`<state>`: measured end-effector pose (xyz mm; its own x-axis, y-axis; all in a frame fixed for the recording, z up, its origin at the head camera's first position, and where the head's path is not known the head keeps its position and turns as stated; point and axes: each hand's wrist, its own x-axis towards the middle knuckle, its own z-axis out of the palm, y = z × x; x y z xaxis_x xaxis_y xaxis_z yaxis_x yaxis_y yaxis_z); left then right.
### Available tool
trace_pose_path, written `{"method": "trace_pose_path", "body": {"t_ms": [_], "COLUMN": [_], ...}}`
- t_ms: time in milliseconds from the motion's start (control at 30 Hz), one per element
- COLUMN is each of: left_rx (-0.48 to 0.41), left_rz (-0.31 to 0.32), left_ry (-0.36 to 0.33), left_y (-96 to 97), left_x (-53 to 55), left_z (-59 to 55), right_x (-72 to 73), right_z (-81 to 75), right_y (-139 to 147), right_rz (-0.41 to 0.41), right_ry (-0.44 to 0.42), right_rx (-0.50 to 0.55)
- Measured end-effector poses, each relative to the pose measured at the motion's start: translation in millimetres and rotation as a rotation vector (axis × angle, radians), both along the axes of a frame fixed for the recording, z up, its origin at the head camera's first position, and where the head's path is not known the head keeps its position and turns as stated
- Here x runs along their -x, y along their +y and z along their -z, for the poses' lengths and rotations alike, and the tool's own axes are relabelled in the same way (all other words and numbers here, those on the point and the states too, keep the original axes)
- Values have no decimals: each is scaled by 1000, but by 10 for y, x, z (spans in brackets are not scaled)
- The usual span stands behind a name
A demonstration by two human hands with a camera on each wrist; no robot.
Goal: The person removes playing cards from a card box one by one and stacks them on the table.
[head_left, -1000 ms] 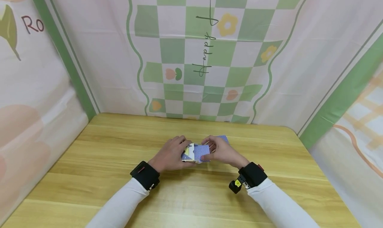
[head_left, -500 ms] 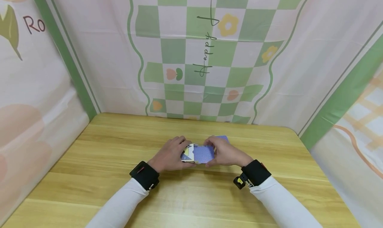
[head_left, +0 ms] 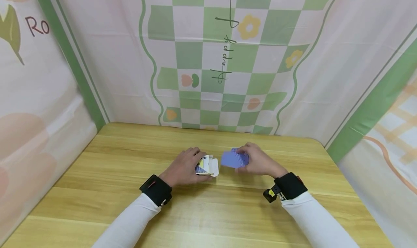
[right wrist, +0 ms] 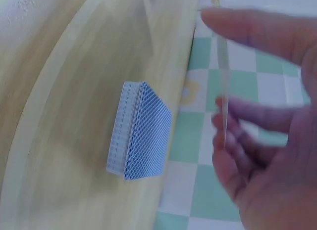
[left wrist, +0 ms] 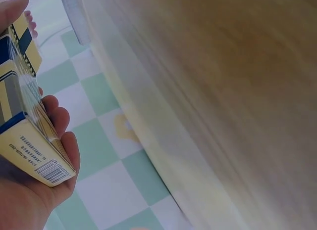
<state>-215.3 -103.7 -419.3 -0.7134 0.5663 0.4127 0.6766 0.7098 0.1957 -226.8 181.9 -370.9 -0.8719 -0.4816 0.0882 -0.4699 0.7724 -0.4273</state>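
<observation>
My left hand point(head_left: 182, 170) grips a card box point(head_left: 202, 165) from its left side, and the box's white flap point(head_left: 214, 167) sticks out open to the right. The left wrist view shows the box's barcode end point(left wrist: 37, 153) and striped sides between thumb and fingers. To the right, my right hand point(head_left: 260, 162) pinches a thin blue-backed playing card point(head_left: 230, 160), blurred, between thumb and fingertips. Edge-on in the right wrist view, it could be one card or a few. A stack of playing cards point(right wrist: 146, 133) with blue patterned backs lies on the table beside that hand, partly hidden in the head view.
The wooden table point(head_left: 208, 211) reaches back to a green-and-white checked curtain point(head_left: 211, 106). More printed cloth hangs at the left and right sides. Both wrists wear black straps point(head_left: 156, 190).
My right hand has drawn the card rightward out of the box to near the stack, leaving the white flap visible. The left hand has stayed almost still, holding the box.
</observation>
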Motion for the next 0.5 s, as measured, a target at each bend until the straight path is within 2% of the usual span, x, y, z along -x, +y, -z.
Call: {"method": "trace_pose_path", "body": {"t_ms": [133,267,367,500], "left_rx": [11,15,16,21], "left_rz": [-12,-16,-14,-8], "left_ry": [3,3,6,2], "left_y": [18,30,37,52], "left_x": [8,11,7,-3], "left_z": [-7,-14,-21,-24], "right_x": [39,65,86,100], "right_z": [12,54,111,183], "right_y": [34,18,-7,-33], "right_rz": [177,340,407,434], "right_ry": [33,14,-9,-28], "right_rx": [-8,-37,-70,-93]}}
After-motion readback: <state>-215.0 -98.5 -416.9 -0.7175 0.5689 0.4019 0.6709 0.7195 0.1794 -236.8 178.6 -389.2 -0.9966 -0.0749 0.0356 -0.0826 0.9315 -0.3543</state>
